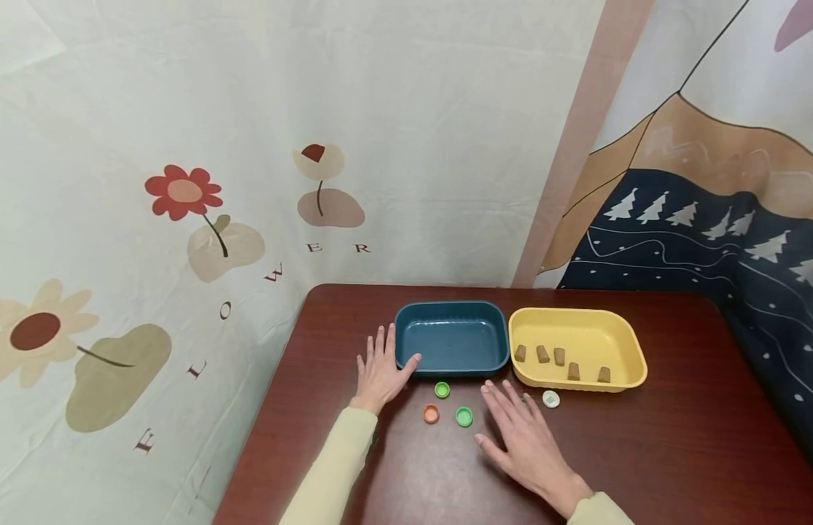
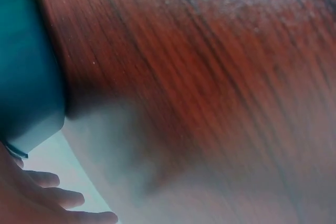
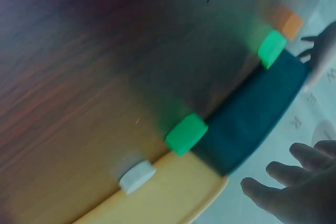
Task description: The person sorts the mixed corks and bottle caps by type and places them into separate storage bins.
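My left hand (image 1: 382, 370), fingers spread and straight, is at the left end of the blue tray (image 1: 452, 372), thumb over its front corner. My right hand (image 1: 527, 448) is flat with extended fingers in front of where the two trays meet; nothing is in its grasp. Between the hands lie a bright green bottle cap (image 1: 442, 390), an orange cap (image 1: 431, 413) and another green cap (image 1: 464, 416). A white cap (image 1: 550, 399) sits just beyond the right fingers. Another green cap (image 3: 186, 134) shows beside it in the right wrist view, mostly covered by fingers in the head view.
The yellow tray (image 1: 577, 312) stands against the blue tray's right side and holds several brown corks (image 1: 573, 372). Both trays are on a dark red-brown wooden table (image 1: 675, 452). Printed cloth (image 1: 432, 146) hangs behind the table and along its left side.
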Demonstrator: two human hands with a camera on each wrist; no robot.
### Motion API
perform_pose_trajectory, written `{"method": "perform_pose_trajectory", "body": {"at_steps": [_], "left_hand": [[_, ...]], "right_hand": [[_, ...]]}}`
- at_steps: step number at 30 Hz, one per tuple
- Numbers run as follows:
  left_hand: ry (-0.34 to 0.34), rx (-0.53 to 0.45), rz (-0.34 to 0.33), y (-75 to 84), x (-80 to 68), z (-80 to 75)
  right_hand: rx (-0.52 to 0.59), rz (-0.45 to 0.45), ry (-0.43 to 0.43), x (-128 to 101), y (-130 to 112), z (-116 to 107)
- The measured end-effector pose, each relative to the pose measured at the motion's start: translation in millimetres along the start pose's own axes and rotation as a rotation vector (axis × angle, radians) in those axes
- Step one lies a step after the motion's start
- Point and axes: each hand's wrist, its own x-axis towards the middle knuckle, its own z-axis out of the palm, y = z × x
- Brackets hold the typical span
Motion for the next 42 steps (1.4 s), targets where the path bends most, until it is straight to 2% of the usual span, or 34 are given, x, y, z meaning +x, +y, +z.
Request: {"method": "perform_pose_trajectory", "body": {"at_steps": [7, 15, 19, 24, 33, 42], "left_hand": [[0.004, -0.019, 0.002, -0.3, -1.6, -0.2], [0.01, -0.039, -0.006, -0.5, -0.4, 2.6], [0.016, -0.034, -0.009, -0.7, 0.6, 3.8], [0.01, -0.028, -0.01, -1.0, 1.0, 4.6], [0.015, -0.027, -0.008, -0.1, 0.8, 3.9], [0.015, -0.021, -0.014, 0.6, 0.1, 3.7]], "right_hand": [[-0.005, 0.043, -0.198, 9, -15, 14], [-0.091, 0.053, -0.273, 20, -17, 26], [-0.127, 0.045, -0.271, 24, -16, 32], [-0.17, 0.035, -0.228, 28, -17, 40], [-0.194, 0.053, -0.197, 33, -20, 44], [-0.243, -0.008, -0.117, 31, -21, 48]]}}
